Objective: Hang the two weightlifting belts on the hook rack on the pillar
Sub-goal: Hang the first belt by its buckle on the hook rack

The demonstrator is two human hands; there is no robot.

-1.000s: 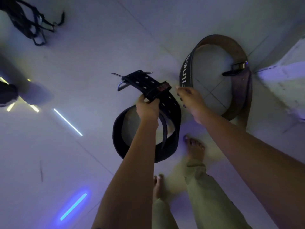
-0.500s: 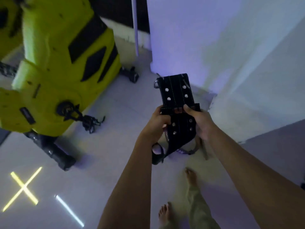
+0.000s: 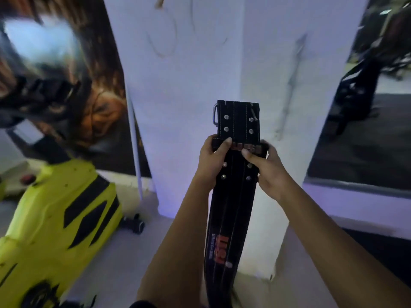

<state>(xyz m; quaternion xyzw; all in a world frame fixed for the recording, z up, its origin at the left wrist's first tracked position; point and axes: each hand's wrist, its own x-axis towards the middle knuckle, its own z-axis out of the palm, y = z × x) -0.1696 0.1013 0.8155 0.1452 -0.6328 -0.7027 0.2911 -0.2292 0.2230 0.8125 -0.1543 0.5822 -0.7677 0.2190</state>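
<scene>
Now one black belt point(image 3: 235, 196) sits in both grips, left hand point(image 3: 211, 160) and right hand point(image 3: 266, 172), before one pillar point(image 3: 189, 74).

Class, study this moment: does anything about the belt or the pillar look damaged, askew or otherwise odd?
Nothing looks damaged. The black belt hangs straight, gripped by the left hand and right hand. The white pillar shows only faint scuffs; no hook rack is visible.

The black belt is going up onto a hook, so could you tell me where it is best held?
Probably as now: the black belt hangs upright before the pillar, with the left hand and right hand pinching its side edges just below the buckle end, leaving that end free.
</scene>
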